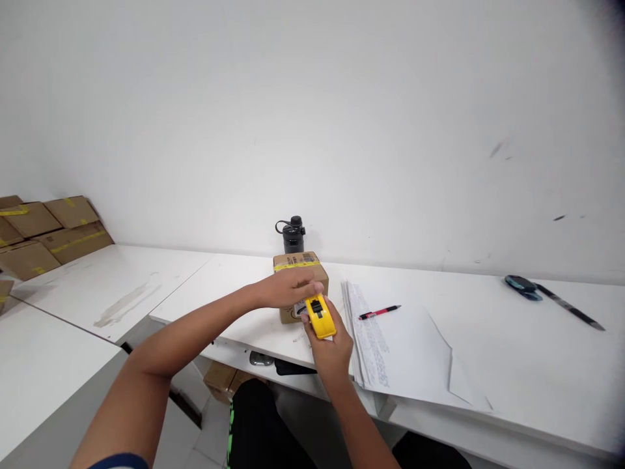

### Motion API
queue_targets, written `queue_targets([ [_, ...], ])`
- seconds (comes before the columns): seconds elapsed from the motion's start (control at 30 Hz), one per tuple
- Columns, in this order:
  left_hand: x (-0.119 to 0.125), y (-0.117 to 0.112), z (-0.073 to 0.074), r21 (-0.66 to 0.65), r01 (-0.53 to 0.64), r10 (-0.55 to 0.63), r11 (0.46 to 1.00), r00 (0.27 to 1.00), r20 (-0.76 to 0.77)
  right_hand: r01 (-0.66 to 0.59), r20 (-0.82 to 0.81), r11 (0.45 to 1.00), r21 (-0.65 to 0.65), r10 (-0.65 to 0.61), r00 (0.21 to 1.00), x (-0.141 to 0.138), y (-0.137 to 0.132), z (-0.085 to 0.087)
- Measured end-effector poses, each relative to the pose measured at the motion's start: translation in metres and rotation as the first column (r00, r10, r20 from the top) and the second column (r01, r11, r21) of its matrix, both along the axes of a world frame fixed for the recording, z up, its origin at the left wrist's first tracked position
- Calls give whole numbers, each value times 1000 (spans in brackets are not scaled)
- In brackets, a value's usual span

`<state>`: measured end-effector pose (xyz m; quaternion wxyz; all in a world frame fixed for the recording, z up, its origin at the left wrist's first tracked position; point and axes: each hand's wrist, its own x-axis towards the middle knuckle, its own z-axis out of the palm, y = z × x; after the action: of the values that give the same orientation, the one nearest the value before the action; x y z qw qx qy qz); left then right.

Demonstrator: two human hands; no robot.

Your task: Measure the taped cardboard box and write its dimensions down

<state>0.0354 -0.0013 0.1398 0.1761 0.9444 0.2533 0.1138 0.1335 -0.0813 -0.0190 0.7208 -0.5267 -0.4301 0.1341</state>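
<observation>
A yellow tape measure (319,316) with a black lock button is gripped in my right hand (334,348), tilted in front of a small cardboard box. My left hand (291,288) reaches across the box's front, its fingers closed at the upper end of the tape measure and the thumb against it. Whether any blade is drawn out there is hidden. The brown cardboard box (317,269) stands on the white table, with a yellow strip across its top and a label on its front, partly covered by my hands.
A dark bottle (293,236) stands behind the box by the wall. To the right lie papers (415,352), a red pen (379,312), and a dark teal object (522,286) beside a knife-like blade (571,307). Taped boxes (73,241) are stacked far left. A shelf (234,355) runs underneath.
</observation>
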Motion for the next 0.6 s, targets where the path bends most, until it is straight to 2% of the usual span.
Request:
queue_targets([
  [0.07,-3,11,-6,95,50,-50,994,999,-10,17,18,999,45,-18,1000,-2,-3,-2],
  [0.1,-5,19,-9,143,33,-30,989,999,-21,16,21,998,59,-17,1000,-4,-4,-3],
  [0.2,-20,46,-27,193,-136,153,972,985,-78,-8,-16,998,60,9,1000,-5,-7,-4],
  [0.3,-52,57,-51,129,-283,294,950,953,-75,-7,-70,1000,29,9,998,-1,-11,-5],
  [0.43,-112,38,-97,89,-422,402,902,898,178,31,-86,998,-50,-36,996,18,-11,-6],
  [0.53,-145,6,-146,-84,-473,471,877,809,352,22,-120,994,-104,-35,992,37,-4,3],
  [0.6,-152,-18,-178,-192,-453,490,871,767,414,-23,-143,994,-110,7,990,46,2,16],
])
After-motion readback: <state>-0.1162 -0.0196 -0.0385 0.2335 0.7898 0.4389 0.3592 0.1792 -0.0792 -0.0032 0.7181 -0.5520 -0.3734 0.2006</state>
